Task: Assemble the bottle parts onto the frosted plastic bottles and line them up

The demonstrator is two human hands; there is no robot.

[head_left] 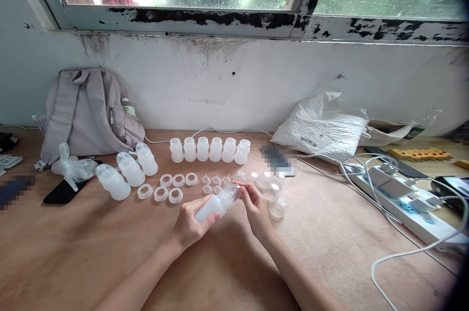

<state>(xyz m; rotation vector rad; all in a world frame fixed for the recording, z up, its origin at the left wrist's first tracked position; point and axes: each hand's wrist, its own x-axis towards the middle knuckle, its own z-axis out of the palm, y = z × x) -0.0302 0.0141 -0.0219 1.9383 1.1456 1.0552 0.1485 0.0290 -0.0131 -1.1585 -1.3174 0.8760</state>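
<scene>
My left hand (196, 223) is wrapped round a frosted white baby bottle (214, 207), tilted with its top up to the right. At that end, my right hand (256, 206) pinches the bottle's clear top (233, 190) between thumb and fingertips. Just behind the bottle lie several small clear nipples (216, 180), partly hidden by it. Clear dome caps (275, 208) stand right of and behind my right hand. Translucent screw rings (161, 193) lie to the left of the nipples.
Several open bottles (216, 149) stand in a row near the wall. Closed bottles (113, 183) lie at the left before a backpack (88, 110) and a plastic bag (75, 166). A white parcel (318, 127) stands back right. Cables and a power strip (406, 203) occupy the right.
</scene>
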